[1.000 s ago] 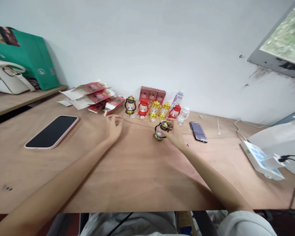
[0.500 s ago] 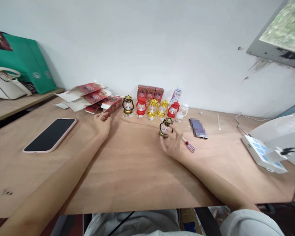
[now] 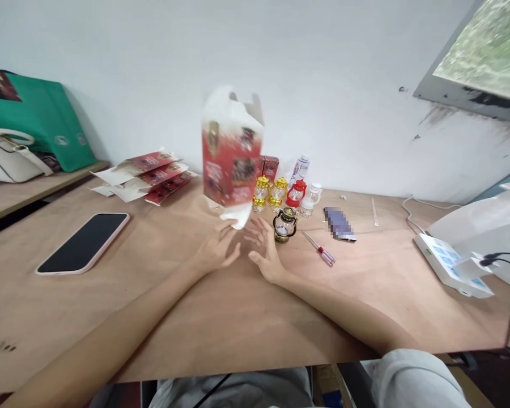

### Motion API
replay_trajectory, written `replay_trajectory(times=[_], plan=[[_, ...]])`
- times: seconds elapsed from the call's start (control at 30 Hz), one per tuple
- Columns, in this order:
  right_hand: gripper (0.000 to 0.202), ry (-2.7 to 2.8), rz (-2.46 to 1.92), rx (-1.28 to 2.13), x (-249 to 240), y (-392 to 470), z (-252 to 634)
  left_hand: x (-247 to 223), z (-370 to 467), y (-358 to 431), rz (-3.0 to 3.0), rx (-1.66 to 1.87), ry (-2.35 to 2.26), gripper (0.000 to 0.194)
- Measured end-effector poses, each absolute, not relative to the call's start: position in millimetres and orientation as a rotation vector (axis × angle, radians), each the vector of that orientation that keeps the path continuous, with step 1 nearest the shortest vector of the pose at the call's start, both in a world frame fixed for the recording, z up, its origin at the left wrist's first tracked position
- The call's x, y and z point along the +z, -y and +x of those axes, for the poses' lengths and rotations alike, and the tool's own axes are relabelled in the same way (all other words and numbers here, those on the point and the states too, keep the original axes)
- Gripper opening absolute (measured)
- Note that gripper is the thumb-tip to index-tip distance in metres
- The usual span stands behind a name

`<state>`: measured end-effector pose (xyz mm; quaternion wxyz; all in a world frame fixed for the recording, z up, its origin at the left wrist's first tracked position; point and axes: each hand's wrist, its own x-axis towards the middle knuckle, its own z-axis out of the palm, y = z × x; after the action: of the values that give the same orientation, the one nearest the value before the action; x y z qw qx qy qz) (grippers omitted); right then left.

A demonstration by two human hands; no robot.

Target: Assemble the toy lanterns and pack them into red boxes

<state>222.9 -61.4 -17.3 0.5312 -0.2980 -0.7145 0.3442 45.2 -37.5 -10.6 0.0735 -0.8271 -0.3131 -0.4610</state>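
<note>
A red printed cardboard box stands raised and unfolded in front of me, its white top flaps open and its outline blurred. My left hand is at its lower edge, fingertips on the white bottom flap and thumb apart. My right hand is just right of that flap, with fingers spread; whether they touch the flap I cannot tell. Beside the right hand's fingers a small bronze-coloured lantern stands upright on the table. The box hides part of the row of lanterns behind it.
Behind are yellow lanterns, a red lantern, a white lantern and a bottle. A screwdriver and blurred phone lie right. Flattened boxes, a pink-cased phone and, right, a power strip.
My left hand has moved right from the box pile with a red box, now opened out and raised. My right hand has left the bronze lantern and moved left, beside the box's bottom flap.
</note>
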Motion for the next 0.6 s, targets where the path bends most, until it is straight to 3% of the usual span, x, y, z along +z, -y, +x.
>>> replay_trajectory(times=[0.13,0.27,0.4,0.6], plan=[[0.094,1.513,-0.786,0.86,-19.3,56.0,219.3,-12.0,45.9,33.2,-2.586,-1.246,0.603,0.027],[0.084,1.468,-0.879,0.87,-19.4,58.1,221.4,-8.1,45.8,33.0,-2.692,-1.158,0.467,0.025],[0.081,1.519,-0.94,0.854,-19.1,61.3,222.9,-11.4,46.6,31.2,-2.771,-1.082,0.554,0.03],[0.089,1.548,-0.828,0.787,-3.7,68.0,221.8,-22.3,42.9,20.6,-2.888,-0.826,0.858,0.023]])
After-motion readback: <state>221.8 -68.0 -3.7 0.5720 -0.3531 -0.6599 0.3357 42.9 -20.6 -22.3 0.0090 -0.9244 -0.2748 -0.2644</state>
